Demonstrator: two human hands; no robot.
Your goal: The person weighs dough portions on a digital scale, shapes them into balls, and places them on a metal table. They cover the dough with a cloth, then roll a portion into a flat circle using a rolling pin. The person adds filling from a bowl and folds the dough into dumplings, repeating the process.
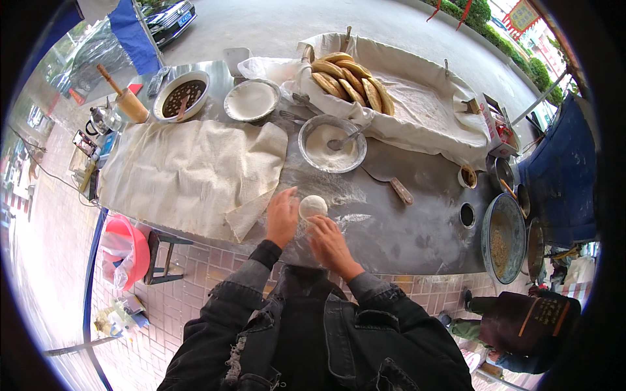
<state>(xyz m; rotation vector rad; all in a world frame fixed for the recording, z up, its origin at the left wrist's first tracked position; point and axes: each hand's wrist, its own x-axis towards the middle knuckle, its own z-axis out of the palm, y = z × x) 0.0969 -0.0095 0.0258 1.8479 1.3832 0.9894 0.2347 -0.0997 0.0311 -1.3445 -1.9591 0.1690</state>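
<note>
A round ball of white dough [313, 207] lies on the floured metal tabletop in front of me. My left hand [282, 216] is just left of it, fingers loosely curved and holding nothing. The fingers of my right hand [328, 239] overlap the dough's lower edge from the near side; no firm grip shows. A cream cloth [195, 171] covers the table to the left of my hands. Beyond the dough stands a metal bowl of flour [323, 141] with a metal spoon [342, 142] in it. A scraper with a wooden handle [402, 191] lies to the right.
Long browned breads [352, 80] sit in a cloth-lined basket [415, 97] at the back. A bowl of dark liquid [183, 95], a second pale-filled bowl [252, 100] and a rolling pin [131, 105] stand back left. A large basin [503, 239] is at the right edge. A person [523, 322] is at lower right.
</note>
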